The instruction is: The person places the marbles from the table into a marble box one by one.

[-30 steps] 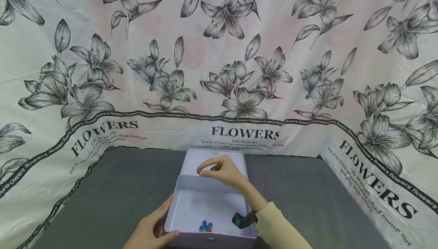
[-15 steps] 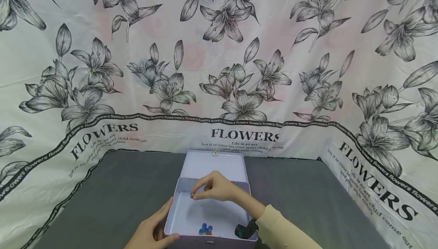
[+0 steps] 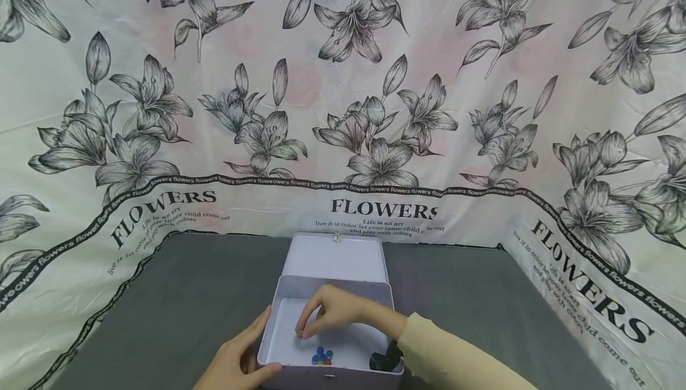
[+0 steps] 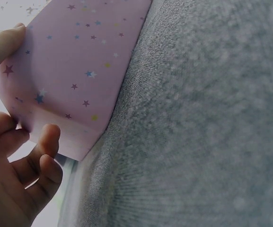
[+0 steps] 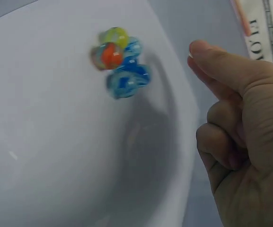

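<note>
An open lilac box [image 3: 284, 318] with a white inside stands at the front middle in the head view. My left hand [image 3: 236, 354] holds its left front corner, thumb on the front rim and fingers along the side. In the left wrist view the box wall [image 4: 74, 61] shows printed stars. My right hand [image 3: 333, 308] is inside the box, pinching a small marble between thumb and fingertips [image 5: 200, 47]; the marble is almost wholly hidden. Near the box's front wall several glass marbles [image 5: 124, 82] lie clustered on the floor, blue, yellow and orange.
The raised lid [image 3: 337, 259] lies back behind the box. Dark grey cloth [image 3: 214, 283] covers the table. A flower-printed curtain [image 3: 375, 140] hangs round the back and sides. A black wrist camera [image 3: 383, 359] on the right arm overlaps the box's right front corner.
My right hand has come down and toward me, from over the lid into the box, still pinching the marble. The left hand and the marble cluster have stayed put.
</note>
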### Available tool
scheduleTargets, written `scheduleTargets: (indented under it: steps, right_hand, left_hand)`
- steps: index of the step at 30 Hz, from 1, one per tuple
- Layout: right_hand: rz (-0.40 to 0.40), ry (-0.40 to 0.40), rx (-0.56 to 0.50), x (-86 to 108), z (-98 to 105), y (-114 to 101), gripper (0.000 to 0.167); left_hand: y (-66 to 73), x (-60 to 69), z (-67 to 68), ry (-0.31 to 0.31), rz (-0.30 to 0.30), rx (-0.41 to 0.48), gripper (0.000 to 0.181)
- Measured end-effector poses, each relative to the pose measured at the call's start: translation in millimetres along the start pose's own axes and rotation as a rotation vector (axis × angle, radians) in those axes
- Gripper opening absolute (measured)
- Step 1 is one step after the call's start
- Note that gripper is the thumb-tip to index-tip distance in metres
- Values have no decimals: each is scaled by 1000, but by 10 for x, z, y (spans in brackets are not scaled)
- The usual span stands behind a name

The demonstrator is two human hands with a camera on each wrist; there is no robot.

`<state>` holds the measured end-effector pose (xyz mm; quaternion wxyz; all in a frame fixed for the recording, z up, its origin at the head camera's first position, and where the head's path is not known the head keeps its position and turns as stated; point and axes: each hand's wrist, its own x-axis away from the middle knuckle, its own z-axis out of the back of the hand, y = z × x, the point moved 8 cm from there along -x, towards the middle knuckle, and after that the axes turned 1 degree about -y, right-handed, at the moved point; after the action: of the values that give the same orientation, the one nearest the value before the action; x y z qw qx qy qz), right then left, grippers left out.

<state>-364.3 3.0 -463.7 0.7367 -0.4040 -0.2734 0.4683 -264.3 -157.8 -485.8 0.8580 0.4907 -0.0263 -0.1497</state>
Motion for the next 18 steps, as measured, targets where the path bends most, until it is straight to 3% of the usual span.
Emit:
scheduleTargets:
  steps: [5, 10, 18]
  right_hand:
    - [-16, -4, 17, -23, -17, 27, 15]
    - [-27, 45, 14, -16, 86, 2, 16]
    - [-34, 156, -117, 99, 369, -105, 21]
  left_hand:
    - [-5, -12, 17, 1, 7, -6, 94]
    - [7, -28, 28, 11, 11, -17, 94]
    - [19, 8, 11, 14, 4, -6, 94]
